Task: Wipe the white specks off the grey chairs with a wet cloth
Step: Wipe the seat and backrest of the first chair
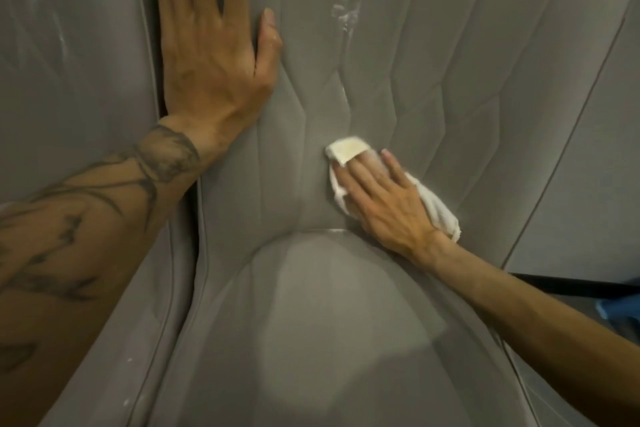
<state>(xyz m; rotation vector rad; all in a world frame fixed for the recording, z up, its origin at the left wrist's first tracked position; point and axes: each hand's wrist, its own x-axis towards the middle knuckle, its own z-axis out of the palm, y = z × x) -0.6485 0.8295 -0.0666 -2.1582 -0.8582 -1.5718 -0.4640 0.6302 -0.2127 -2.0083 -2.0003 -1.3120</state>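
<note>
A grey padded chair [311, 315] fills the view, its quilted backrest [433, 55] rising above the seat. A white smear of specks [344, 14] marks the upper backrest. My right hand [384, 198] presses a white cloth [348, 148] flat against the lower backrest, just above the seat crease, with straight fingers on top of it. The cloth's tail sticks out behind my wrist. My left hand [211, 45] lies flat with spread fingers on the backrest's left edge.
A second grey chair [69, 80] stands close on the left with faint white streaks, and small white specks dot its lower edge [126, 402]. Another grey panel [588, 184] is on the right. Something blue [620, 315] shows at the right edge.
</note>
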